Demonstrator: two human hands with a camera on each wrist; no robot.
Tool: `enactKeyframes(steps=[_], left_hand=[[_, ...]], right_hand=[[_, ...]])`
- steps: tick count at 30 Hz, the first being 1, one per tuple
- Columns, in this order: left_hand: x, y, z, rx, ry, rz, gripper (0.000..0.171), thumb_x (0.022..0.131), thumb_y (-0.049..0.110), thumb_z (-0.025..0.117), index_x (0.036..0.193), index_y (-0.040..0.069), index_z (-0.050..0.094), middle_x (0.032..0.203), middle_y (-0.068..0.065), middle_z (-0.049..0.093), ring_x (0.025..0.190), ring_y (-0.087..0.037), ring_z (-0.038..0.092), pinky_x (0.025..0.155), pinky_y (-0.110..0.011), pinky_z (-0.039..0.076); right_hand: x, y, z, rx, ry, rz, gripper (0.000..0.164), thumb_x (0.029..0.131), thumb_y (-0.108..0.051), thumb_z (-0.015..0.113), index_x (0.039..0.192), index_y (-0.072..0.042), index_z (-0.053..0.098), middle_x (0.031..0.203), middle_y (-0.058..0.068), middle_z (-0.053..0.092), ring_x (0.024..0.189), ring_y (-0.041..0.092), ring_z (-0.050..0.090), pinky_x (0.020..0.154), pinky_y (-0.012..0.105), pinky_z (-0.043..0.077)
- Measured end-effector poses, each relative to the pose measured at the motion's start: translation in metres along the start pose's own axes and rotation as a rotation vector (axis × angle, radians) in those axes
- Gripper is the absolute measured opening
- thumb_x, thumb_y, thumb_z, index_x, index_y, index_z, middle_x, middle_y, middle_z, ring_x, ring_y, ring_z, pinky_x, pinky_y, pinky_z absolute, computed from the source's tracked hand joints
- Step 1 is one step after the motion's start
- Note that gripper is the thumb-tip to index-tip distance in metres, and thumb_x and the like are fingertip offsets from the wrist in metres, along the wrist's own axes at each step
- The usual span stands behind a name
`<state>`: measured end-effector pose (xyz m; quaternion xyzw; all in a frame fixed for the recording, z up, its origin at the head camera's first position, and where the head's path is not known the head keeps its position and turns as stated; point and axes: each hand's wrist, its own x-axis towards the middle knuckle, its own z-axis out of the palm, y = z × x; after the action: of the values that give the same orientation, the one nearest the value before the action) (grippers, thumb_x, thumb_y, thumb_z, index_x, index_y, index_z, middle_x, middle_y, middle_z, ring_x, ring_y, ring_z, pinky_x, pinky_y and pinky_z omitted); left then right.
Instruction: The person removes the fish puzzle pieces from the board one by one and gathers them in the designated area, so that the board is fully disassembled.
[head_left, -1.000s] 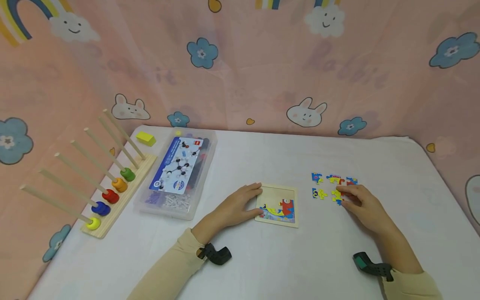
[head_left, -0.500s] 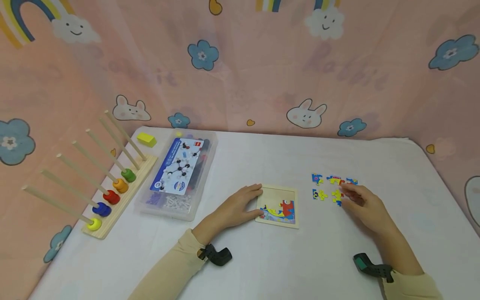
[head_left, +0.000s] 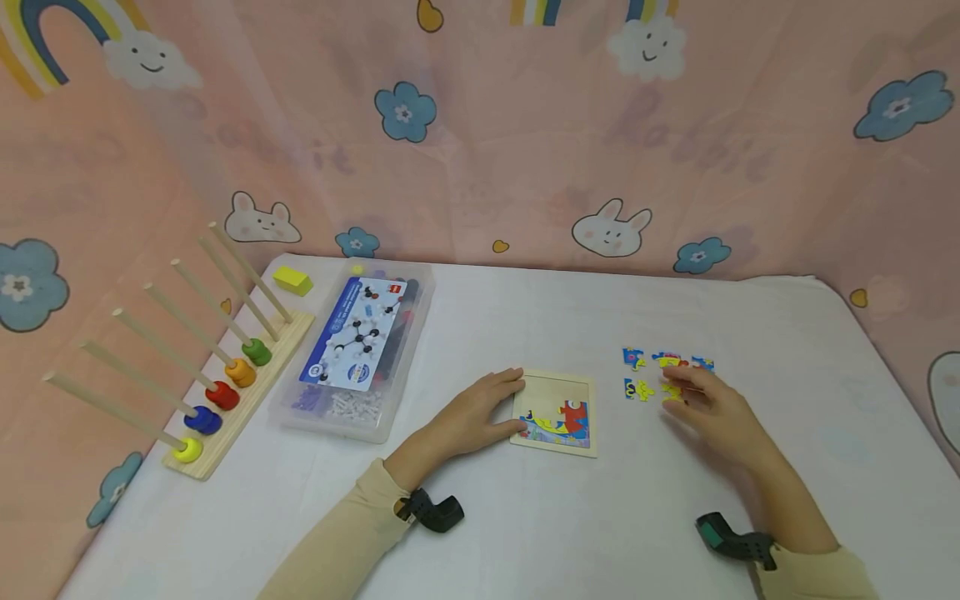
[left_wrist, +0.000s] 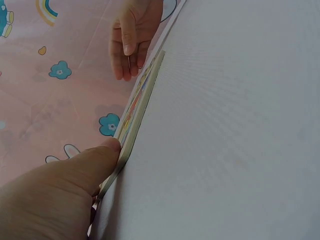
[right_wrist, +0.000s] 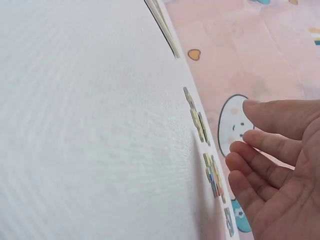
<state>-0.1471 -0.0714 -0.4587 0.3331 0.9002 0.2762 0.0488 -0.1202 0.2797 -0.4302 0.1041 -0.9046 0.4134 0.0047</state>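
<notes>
My left hand [head_left: 474,412] holds the left side of a square wooden puzzle tray [head_left: 555,386], thumb at the near corner and fingertips at the far one. Along the tray's near side lie fitted pieces, among them a red one [head_left: 575,417]. In the left wrist view the thumb [left_wrist: 102,157] presses on the tray's rim; the other fingers are mostly hidden. My right hand [head_left: 720,417] hovers over the loose puzzle pieces [head_left: 640,389] with its fingers loosely bent. The right wrist view shows nothing between its thumb and fingers [right_wrist: 255,165], and pieces [right_wrist: 212,175] on the table beside them.
To the left lies a clear plastic case [head_left: 352,350] with a molecule picture on its lid. Beyond it stands a wooden peg rack [head_left: 251,358] with coloured beads, near a yellow block [head_left: 292,280]. A pink patterned cloth [head_left: 480,150] hangs behind the white table [head_left: 570,533].
My right hand has shifted slightly left over the loose pieces, its fingers a little more spread. The left hand and the tray stay in place.
</notes>
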Motion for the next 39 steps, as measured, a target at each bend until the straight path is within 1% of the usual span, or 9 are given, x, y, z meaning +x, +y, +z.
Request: enactKeyframes(steps=[3, 6, 9, 11, 22, 27, 32, 35, 39], left_hand=[[0.000, 0.000, 0.000, 0.004, 0.004, 0.005, 0.063, 0.089, 0.037, 0.066, 0.138, 0.004, 0.047, 0.151, -0.004, 0.038, 0.141, -0.018, 0.032, 0.119, -0.033, 0.023], [0.000, 0.000, 0.000, 0.002, 0.005, 0.003, 0.063, 0.089, 0.037, 0.066, 0.138, 0.004, 0.047, 0.151, -0.004, 0.038, 0.141, -0.018, 0.032, 0.119, -0.033, 0.024], [0.000, 0.000, 0.000, 0.000, 0.004, 0.002, 0.063, 0.089, 0.037, 0.066, 0.138, 0.004, 0.047, 0.151, -0.004, 0.038, 0.141, -0.018, 0.032, 0.118, -0.033, 0.024], [0.000, -0.001, 0.000, -0.004, 0.003, -0.001, 0.063, 0.089, 0.037, 0.066, 0.138, 0.003, 0.047, 0.151, -0.004, 0.037, 0.141, -0.018, 0.032, 0.119, -0.033, 0.023], [0.000, -0.002, 0.001, 0.003, 0.007, 0.009, 0.064, 0.089, 0.038, 0.065, 0.139, 0.004, 0.046, 0.151, -0.005, 0.038, 0.141, -0.018, 0.032, 0.119, -0.033, 0.024], [0.000, -0.001, 0.000, 0.006, 0.001, 0.007, 0.064, 0.089, 0.038, 0.065, 0.139, 0.004, 0.046, 0.151, -0.006, 0.038, 0.141, -0.019, 0.032, 0.118, -0.034, 0.024], [0.001, -0.002, 0.000, 0.006, -0.007, -0.001, 0.064, 0.089, 0.039, 0.064, 0.140, 0.004, 0.046, 0.151, -0.005, 0.037, 0.141, -0.019, 0.031, 0.119, -0.034, 0.023], [0.001, -0.002, 0.001, 0.006, -0.009, -0.004, 0.064, 0.089, 0.039, 0.064, 0.140, 0.004, 0.045, 0.152, -0.004, 0.036, 0.142, -0.018, 0.030, 0.119, -0.033, 0.022], [0.001, -0.003, 0.001, -0.006, -0.011, -0.012, 0.064, 0.089, 0.038, 0.064, 0.140, 0.005, 0.045, 0.152, -0.003, 0.036, 0.142, -0.017, 0.029, 0.119, -0.032, 0.022]], right_hand=[[0.000, -0.005, 0.003, -0.022, -0.022, 0.011, 0.047, 0.090, -0.019, 0.066, 0.129, 0.002, 0.051, 0.128, 0.021, 0.054, 0.106, -0.018, 0.040, 0.087, -0.008, 0.030], [0.000, -0.011, 0.006, -0.064, -0.041, 0.012, 0.049, 0.090, -0.021, 0.066, 0.131, -0.001, 0.050, 0.130, 0.019, 0.054, 0.114, 0.003, 0.049, 0.086, -0.007, 0.028], [0.000, -0.018, 0.011, -0.081, -0.060, 0.009, 0.049, 0.091, -0.023, 0.065, 0.132, -0.003, 0.050, 0.131, 0.017, 0.054, 0.117, 0.026, 0.050, 0.086, -0.005, 0.028], [0.000, -0.022, 0.014, -0.060, -0.076, 0.005, 0.049, 0.091, -0.023, 0.065, 0.133, -0.003, 0.050, 0.132, 0.016, 0.054, 0.118, 0.032, 0.048, 0.087, -0.004, 0.029], [0.003, -0.033, 0.035, -0.026, -0.158, -0.045, 0.050, 0.090, -0.023, 0.065, 0.134, -0.007, 0.049, 0.133, 0.012, 0.054, 0.123, 0.030, 0.049, 0.092, -0.001, 0.032], [0.005, -0.038, 0.043, -0.020, -0.182, -0.063, 0.050, 0.090, -0.024, 0.066, 0.134, -0.008, 0.050, 0.133, 0.010, 0.054, 0.122, 0.028, 0.049, 0.094, 0.006, 0.039], [0.010, -0.044, 0.054, -0.028, -0.220, -0.083, 0.049, 0.089, -0.022, 0.067, 0.133, -0.009, 0.051, 0.132, 0.007, 0.055, 0.120, 0.025, 0.051, 0.100, 0.030, 0.048], [0.013, -0.049, 0.060, -0.025, -0.243, -0.081, 0.048, 0.088, -0.019, 0.067, 0.132, -0.008, 0.052, 0.131, 0.006, 0.055, 0.120, 0.025, 0.052, 0.101, 0.045, 0.047], [0.016, -0.055, 0.067, -0.025, -0.262, -0.078, 0.047, 0.086, -0.013, 0.068, 0.130, -0.005, 0.053, 0.131, 0.009, 0.055, 0.123, 0.030, 0.050, 0.103, 0.053, 0.043]])
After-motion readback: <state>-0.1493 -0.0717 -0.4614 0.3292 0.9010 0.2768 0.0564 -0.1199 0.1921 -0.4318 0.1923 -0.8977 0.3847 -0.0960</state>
